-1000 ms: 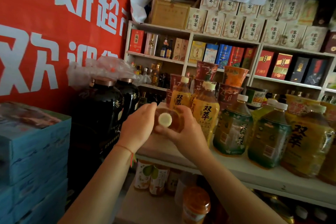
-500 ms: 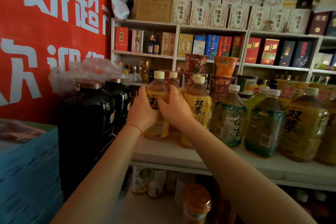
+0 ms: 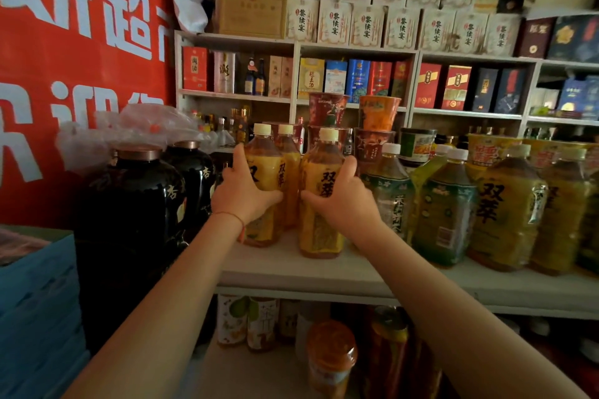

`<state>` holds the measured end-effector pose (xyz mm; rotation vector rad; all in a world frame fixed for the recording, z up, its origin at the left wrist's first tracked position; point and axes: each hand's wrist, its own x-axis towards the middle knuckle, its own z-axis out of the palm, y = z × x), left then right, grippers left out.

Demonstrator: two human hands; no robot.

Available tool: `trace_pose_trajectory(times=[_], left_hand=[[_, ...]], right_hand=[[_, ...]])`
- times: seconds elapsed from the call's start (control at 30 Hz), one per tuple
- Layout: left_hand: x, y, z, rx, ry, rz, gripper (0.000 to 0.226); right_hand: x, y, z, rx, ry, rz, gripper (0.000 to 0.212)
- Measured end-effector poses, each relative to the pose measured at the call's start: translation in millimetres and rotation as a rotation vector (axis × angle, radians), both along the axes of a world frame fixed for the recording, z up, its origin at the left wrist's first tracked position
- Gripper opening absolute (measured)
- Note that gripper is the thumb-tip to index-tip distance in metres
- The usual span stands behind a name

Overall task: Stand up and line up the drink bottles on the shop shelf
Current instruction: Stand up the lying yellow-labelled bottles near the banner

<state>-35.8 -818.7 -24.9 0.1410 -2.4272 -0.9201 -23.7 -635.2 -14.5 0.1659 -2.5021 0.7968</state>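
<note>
White shelf (image 3: 324,278) is seen across the frame's middle, carrying upright drink bottles. The left yellow bottle (image 3: 264,172) and the right yellow bottle (image 3: 322,178) are stood at centre, axes vertical, a narrow gap between. Each is gripped mid-body: left hand (image 3: 243,194) on the former, right hand (image 3: 343,204) on the latter.

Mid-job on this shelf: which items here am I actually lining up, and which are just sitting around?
Part of the job:
- left hand gripping a small yellow bottle
- right hand gripping another small bottle
- third small bottle behind them
- shelf

Just sitting around:
- black jars
- noodle cups
- boxes on the back shelves
- red banner
</note>
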Motion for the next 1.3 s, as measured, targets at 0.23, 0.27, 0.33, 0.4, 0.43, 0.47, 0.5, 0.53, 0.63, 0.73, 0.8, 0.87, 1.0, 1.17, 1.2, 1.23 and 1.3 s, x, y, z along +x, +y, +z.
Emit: trace_pose_trajectory(times=[0.23,0.27,0.33,0.4,0.43,0.47,0.5,0.53,0.63,0.73,0.8,0.87,1.0,1.17,1.2,1.23,1.3], left_hand=[[3.8,16.5,-16.5,0.195,0.169,-0.084,0.090],[4.5,20.5,-18.0,0.199,0.169,-0.080,0.088],[8.2,26.8,-20.3,0.199,0.152,-0.074,0.087],[12.6,31.9,-21.7,0.196,0.132,-0.066,0.085],[15.7,35.9,-20.8,0.195,0.141,-0.059,0.082],[19.4,40.7,-19.3,0.192,0.180,-0.048,0.079],[23.4,49.5,-16.1,0.174,0.258,-0.037,0.073],[28.1,59.9,-12.6,0.140,0.359,-0.030,0.065],[42.5,102.2,-3.9,-0.005,0.636,-0.090,0.045],[44.5,150.4,-3.9,-0.024,0.637,-0.231,0.040],[33.2,175.8,-8.4,0.045,0.501,-0.261,0.053],[15.7,192.0,-14.6,0.236,0.260,-0.310,0.077],[-10.1,208.2,-29.0,0.450,0.019,-0.319,0.116],[-9.5,229.8,-31.4,0.288,0.040,-0.184,0.116],[-6.6,235.9,-31.8,0.257,0.047,-0.155,0.115],[-3.1,242.2,-32.7,0.238,0.050,-0.134,0.113],[3.5,254.8,-33.1,0.238,0.037,-0.122,0.104]], right_hand=[[-3.0,-12.3,-4.8,0.105,-0.012,0.005,0.106],[-2.6,-15.0,-7.6,0.117,-0.013,0.025,0.101],[-0.2,-17.6,-14.5,0.134,-0.026,0.082,0.093],[2.7,-10.6,-17.1,0.099,-0.038,0.131,0.081],[4.4,-2.9,-14.9,0.078,-0.016,0.149,0.067],[6.5,5.8,-11.8,0.073,0.037,0.155,0.050],[9.0,16.9,-8.0,0.074,0.125,0.143,0.036],[10.8,27.7,-4.9,0.068,0.233,0.120,0.029],[16.1,60.9,4.0,-0.005,0.536,0.033,0.034],[16.4,102.8,6.5,-0.078,0.551,-0.086,0.049],[16.8,134.2,4.7,-0.125,0.462,-0.106,0.055],[16.7,164.9,1.0,-0.177,0.332,-0.074,0.061],[12.2,206.3,-9.0,-0.165,-0.040,-0.023,0.088],[1.2,218.1,-22.9,-0.114,-0.146,-0.011,0.118],[-0.7,219.3,-25.4,-0.114,-0.124,-0.011,0.120],[-1.4,220.9,-26.9,-0.122,-0.107,-0.002,0.120],[-2.9,225.4,-29.1,-0.144,-0.105,0.041,0.118]])
